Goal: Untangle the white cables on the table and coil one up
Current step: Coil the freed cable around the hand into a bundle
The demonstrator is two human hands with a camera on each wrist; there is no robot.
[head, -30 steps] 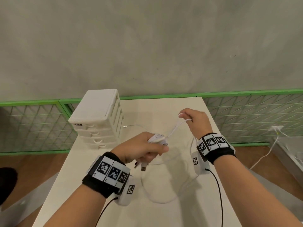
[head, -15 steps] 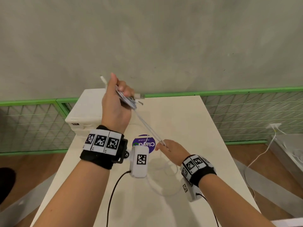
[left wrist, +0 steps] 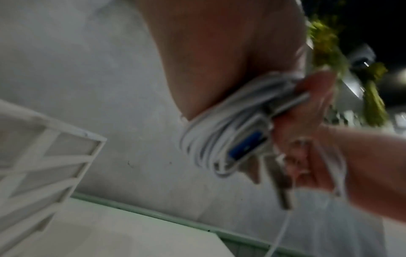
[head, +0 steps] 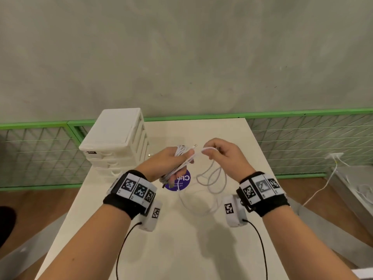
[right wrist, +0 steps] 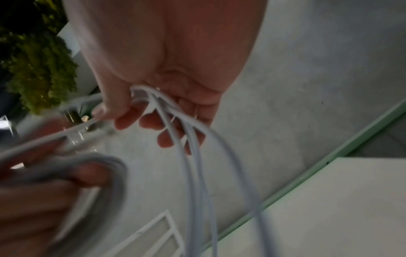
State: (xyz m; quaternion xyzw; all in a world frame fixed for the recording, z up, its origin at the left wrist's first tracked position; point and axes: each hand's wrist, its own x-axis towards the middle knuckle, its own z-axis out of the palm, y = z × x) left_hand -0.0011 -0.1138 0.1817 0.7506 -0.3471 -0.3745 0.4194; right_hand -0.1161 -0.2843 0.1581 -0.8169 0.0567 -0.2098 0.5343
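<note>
Nearest the camera, both forearms reach forward over the white tabletop, each wrist wearing a black band with square black-and-white coded tags. Left hand is curled around a white cable coil; the left wrist view shows several wound turns and a metal plug end with a blue insert, blurred. Right hand pinches the loose white cable between thumb and fingers, level with the left and close beside it; slack loops hang from it down to the tabletop.

Under the hands lies a round purple sticker; white lettering starting "Cla" is legible, the smaller print is not.

Versus half a second ago: left hand was raised high with the strand stretched taut down to the low right hand; now left has dropped, right has risen, and the strand hangs slack.

Further back, left, stands a white drawer unit with a small dark label, unreadable. Behind it runs a green mesh fence, then a grey wall.
</note>
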